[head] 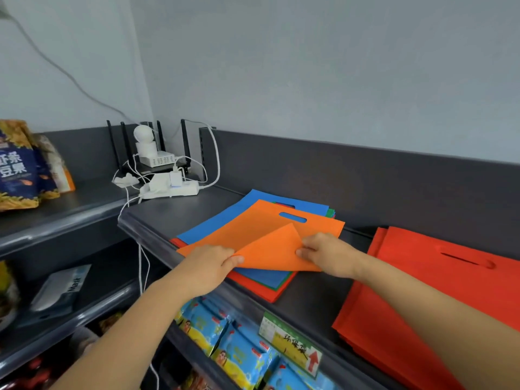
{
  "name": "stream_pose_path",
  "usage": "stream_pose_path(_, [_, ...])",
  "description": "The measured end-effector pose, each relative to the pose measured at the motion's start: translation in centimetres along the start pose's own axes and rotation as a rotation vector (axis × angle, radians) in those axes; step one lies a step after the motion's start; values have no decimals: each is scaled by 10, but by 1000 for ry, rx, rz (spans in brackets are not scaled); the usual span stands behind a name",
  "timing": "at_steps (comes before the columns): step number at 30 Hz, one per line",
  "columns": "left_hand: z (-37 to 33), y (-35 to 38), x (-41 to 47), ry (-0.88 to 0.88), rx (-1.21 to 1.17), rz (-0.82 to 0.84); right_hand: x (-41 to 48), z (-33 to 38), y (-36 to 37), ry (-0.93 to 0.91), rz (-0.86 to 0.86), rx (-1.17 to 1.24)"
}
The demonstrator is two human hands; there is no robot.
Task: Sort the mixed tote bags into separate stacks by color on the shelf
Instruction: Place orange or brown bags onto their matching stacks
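Note:
An orange tote bag (253, 226) lies on top of a mixed pile on the dark shelf (174, 212). Its near corner is folded up and back. My left hand (209, 267) grips the bag's near edge with the thumb on top. My right hand (327, 253) pinches the folded corner. Below the orange bag show blue bags (253, 199), green edges (284, 281) and red bags (270, 295). A separate stack of red tote bags (427, 291) lies to the right on the same shelf.
A router, a small white camera and a power strip (171, 188) with cables fill the shelf's back left corner. Snack bags (19, 167) stand on the left shelf. Blue packets (233, 344) and a price tag (289, 344) sit below the shelf's front edge.

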State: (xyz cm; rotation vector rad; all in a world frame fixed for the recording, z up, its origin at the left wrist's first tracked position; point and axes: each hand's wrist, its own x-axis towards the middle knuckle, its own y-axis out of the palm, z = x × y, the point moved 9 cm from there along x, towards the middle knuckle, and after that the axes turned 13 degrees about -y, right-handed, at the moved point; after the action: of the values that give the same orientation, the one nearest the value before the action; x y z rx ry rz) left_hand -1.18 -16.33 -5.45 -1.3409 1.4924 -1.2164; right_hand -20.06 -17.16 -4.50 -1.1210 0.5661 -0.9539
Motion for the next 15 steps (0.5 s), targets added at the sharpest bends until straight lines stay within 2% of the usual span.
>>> stream_pose_path(2, [0,-6,6,28,-7,-77,-6,-3,-5,88,-84,197])
stream_pose_path(3, [2,-9,9,36,-20,-114,-12,-8,-10,166,-177,332])
stream_pose_path(5, [2,-14,11,58,-27,-165,-30,-24,-17,404,-334,533])
stream_pose_path(7, [-3,-17,10,120,5,-198,-53,-27,-6,624,-317,754])
stream_pose_path(10, [-15,-21,-2,226,126,-263,-70,-4,19,722,-281,1127])
stream_pose_path(12, [-30,-21,-17,361,245,-394,-73,1,25,711,-373,1186])
stream_pose_path(15, [-43,-17,-35,478,194,-376,-79,-3,20,688,-560,1003])
